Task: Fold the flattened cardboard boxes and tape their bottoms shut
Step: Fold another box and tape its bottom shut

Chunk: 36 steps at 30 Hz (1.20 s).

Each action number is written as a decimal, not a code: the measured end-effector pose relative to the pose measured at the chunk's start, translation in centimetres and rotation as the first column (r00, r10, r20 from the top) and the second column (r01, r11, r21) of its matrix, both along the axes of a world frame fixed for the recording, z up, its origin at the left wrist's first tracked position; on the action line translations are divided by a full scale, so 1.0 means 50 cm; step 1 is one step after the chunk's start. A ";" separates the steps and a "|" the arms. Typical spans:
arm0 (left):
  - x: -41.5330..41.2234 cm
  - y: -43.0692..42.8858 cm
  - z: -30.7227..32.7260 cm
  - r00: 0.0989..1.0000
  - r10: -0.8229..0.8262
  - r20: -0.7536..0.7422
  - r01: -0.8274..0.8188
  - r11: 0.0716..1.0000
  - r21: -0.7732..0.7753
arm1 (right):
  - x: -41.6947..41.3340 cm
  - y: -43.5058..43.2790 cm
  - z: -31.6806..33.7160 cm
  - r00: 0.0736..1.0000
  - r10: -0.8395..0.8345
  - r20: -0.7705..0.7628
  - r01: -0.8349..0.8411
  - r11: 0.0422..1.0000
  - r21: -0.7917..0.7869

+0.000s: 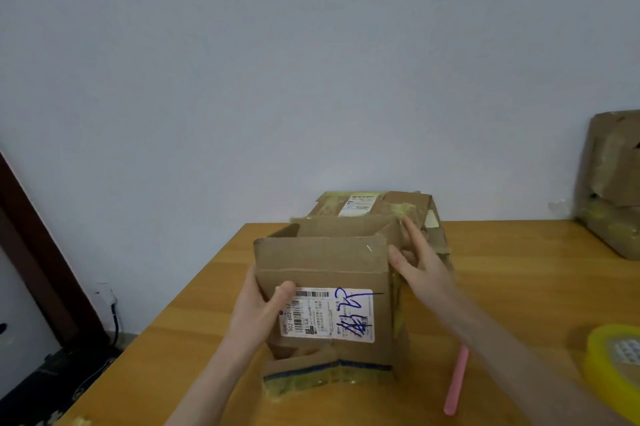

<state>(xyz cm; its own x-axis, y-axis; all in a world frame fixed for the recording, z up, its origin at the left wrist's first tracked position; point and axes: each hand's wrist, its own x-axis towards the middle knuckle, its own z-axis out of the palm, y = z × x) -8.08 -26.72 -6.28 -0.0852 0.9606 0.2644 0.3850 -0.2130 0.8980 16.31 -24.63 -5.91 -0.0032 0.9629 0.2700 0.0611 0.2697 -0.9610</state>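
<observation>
Cardboard box (322, 263) stands upright on the wooden counter (519, 269), near the front edge and centre of view. Its top flaps are up and the top is open. The white shipping label (332, 314) faces the camera, with blue handwriting across it. There is a yellowish tape strip along the box's bottom edge.

Left grip (258, 314) clamps the box's left edge. The thumb lies on the front face, touching the label's corner, and the fingers wrap behind (hidden by the cardboard).

Right grip (420, 263) is flat-fingered against the box's right side up near the top flap, fingers straight, nothing pinched.

A second box (363, 205) lies just behind the first, against the wall, with its own label on top and worn tape. A stack of cardboard (613, 183) sits at the far right of the counter, well apart.

A tape roll (613, 356), yellowish and clear, is at the right edge of view, blurred. A pink stick (457, 380) lies on the counter between the box and the tape roll, partly under the right forearm. I can't tell what tool it is.

A dark door frame (34, 252) and a cable (114, 314) are at the left, off the counter.
</observation>
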 end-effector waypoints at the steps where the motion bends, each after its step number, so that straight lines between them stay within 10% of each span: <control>1: 0.006 0.002 -0.009 0.997 -0.028 0.071 0.029 0.999 -0.021 | -0.004 -0.002 -0.004 1.000 0.005 0.028 -0.005 1.000 0.019; 8: 0.023 0.004 -0.020 0.959 -0.163 0.230 0.145 0.985 0.097 | 0.016 -0.015 -0.028 0.988 0.021 0.151 -0.036 0.994 0.098; 17: 0.016 0.015 -0.022 0.974 -0.212 0.085 0.197 0.968 0.157 | 0.075 -0.046 -0.061 0.864 0.393 0.316 -0.413 0.911 -0.005; 24: 0.009 0.041 -0.007 0.984 -0.144 0.100 0.125 0.976 0.176 | 0.058 -0.010 -0.025 0.968 0.213 0.135 -0.213 0.977 -0.012; 36: 0.010 0.078 0.014 0.947 -0.173 -0.271 0.206 0.974 0.099 | 0.051 0.005 -0.011 0.877 0.127 0.463 -0.153 0.988 0.020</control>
